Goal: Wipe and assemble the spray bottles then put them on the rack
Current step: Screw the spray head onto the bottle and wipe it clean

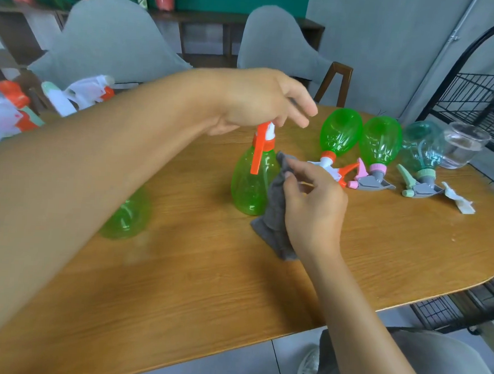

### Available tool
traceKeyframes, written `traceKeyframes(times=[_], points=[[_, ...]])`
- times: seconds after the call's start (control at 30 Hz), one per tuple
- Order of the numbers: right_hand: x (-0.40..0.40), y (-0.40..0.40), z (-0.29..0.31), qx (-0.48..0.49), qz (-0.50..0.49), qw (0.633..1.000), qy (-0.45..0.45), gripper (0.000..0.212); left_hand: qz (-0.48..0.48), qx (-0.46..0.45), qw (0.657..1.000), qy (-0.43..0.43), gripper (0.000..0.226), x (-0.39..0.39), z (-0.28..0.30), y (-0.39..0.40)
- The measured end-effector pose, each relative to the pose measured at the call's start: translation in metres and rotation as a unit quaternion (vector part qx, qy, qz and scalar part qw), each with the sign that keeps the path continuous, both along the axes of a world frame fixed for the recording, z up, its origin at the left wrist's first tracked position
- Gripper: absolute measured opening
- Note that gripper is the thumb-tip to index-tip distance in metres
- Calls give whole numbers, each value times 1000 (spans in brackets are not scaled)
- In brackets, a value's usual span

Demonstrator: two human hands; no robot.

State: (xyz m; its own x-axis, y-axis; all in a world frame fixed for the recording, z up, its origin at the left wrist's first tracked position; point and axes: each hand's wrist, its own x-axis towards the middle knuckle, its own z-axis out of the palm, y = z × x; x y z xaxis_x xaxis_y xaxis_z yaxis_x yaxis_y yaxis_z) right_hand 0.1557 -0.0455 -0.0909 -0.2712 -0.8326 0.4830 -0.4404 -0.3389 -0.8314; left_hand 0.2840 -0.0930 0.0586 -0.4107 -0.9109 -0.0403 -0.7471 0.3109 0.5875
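Observation:
A green spray bottle with an orange trigger head stands upright mid-table. My left hand grips the top of that head from above. My right hand pinches a grey cloth that hangs against the bottle's right side and trails onto the table. Three more bottles lie on their sides behind: a green one with an orange head, a green one with a pink head and a pale teal one. Another green bottle shows partly under my left forearm.
A clear glass jar stands at the table's far right, with a black wire rack beyond it. Loose white and orange spray heads lie at the far left. A white scrap lies near the wooden table's right edge. Two grey chairs stand behind.

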Motion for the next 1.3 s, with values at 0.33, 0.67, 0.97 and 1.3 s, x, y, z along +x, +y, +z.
traceKeyframes(times=[0.33, 0.67, 0.97, 1.3], points=[[13, -3, -15, -131, -69, 983, 110, 18, 45, -10, 998, 35, 34, -16, -15, -10], [14, -5, -2, -90, -32, 994, 57, 12, 14, -58, 998, -3, 35, -13, -17, -1], [-1, 0, -10, 25, 18, 996, 84, 17, -17, -61, 998, -23, 30, -3, -17, -1], [-11, 6, -25, 135, 21, 979, 153, 27, -31, -51, 996, -67, 33, -9, -13, 1]])
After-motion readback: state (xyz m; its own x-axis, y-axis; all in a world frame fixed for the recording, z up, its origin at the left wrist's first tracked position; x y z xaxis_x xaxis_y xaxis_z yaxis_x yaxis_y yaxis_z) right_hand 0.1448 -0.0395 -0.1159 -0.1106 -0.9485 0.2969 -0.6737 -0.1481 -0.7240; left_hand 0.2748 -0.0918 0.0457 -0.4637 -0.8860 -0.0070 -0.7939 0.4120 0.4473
